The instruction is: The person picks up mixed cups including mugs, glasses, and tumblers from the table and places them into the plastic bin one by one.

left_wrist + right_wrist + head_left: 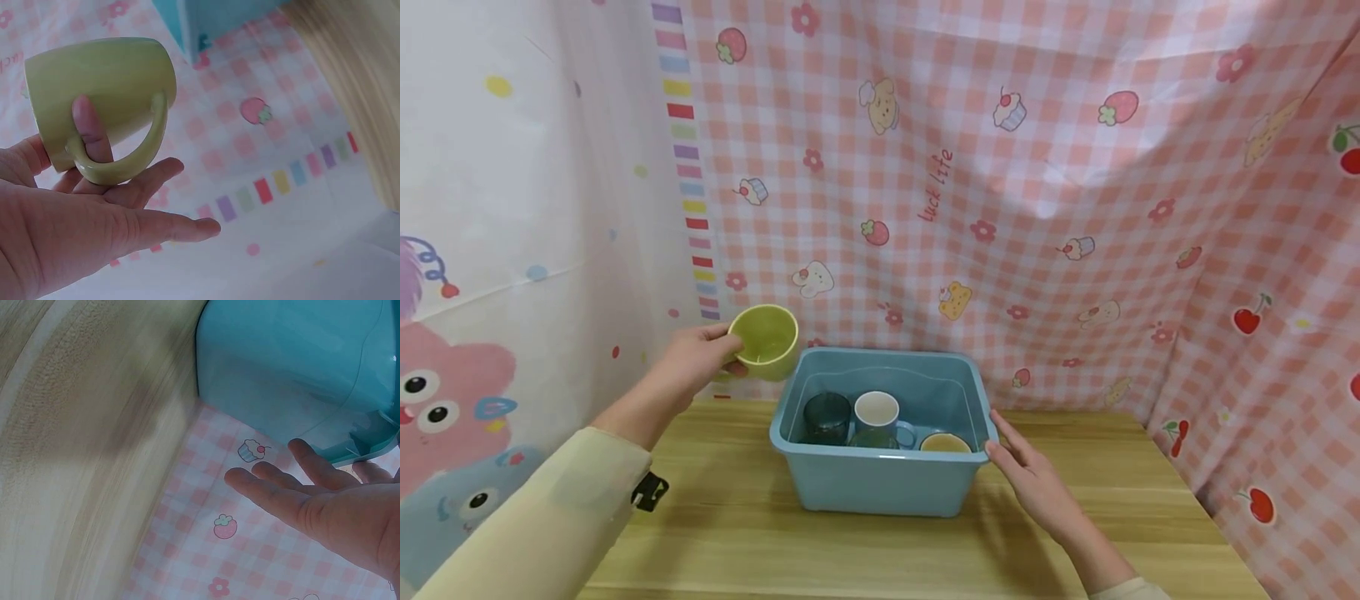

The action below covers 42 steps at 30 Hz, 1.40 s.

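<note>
A yellow-green mug (765, 337) is held up by my left hand (698, 357), left of the bin and slightly above its rim. In the left wrist view one finger passes through the handle of the mug (103, 78), while other fingers stretch free. My right hand (1037, 485) is at the right side of the blue plastic bin (883, 483), its fingers by the rim. The right wrist view shows those fingers fairly straight. Inside the bin are a dark cup (827, 419), a white-lined mug (877, 408) with a blue handle, a yellow-lined cup (945, 443) and a partly hidden greenish cup (874, 438).
The bin stands on a wooden table (715, 517) near its back edge. A pink checked cloth (925, 167) hangs behind and on the right. To the left hangs a white cloth (565, 167) with cartoon figures.
</note>
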Motion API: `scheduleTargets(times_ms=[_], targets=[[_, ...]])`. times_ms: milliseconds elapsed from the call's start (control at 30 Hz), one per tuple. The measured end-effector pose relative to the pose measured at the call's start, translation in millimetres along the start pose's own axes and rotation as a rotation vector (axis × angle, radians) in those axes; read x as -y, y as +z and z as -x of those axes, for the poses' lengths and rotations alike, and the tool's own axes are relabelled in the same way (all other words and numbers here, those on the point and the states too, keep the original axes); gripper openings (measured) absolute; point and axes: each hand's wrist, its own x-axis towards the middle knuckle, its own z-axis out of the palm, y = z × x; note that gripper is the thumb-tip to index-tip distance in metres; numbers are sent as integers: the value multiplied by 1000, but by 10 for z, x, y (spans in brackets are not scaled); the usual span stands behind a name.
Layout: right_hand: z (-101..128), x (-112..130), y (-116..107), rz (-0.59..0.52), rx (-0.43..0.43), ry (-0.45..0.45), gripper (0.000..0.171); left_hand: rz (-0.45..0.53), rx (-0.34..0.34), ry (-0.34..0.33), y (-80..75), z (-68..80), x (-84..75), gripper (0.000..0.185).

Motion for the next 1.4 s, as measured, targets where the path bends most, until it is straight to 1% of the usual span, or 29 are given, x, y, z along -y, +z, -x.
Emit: scheduleTargets(times_ms=[200,300,467,667,867,1100,1300,1400], targets=[[2,-18,3,2,-8,-1,63,2,24,-13,207,-39,-216,57],[0,-21,0,5,-7,-2,64,20,32,-23,323,-69,-309,55],[10,-7,-6,6,-1,1,64,49,37,-4,540,-146,-419,53],[30,12,-31,-12,7,-10,64,67,73,12,821,-228,-535,50],[31,19,-28,-12,4,6,65,78,84,12,1061,-303,-595,48],[14,27,-21,-20,1,-17,64,44,114,64,1303,-306,-659,46],[22,34,-12,-21,-2,-14,63,134,98,67,1517,-342,-680,45],[27,37,-3,-14,-3,-10,63,147,102,68,1613,-356,-678,45]])
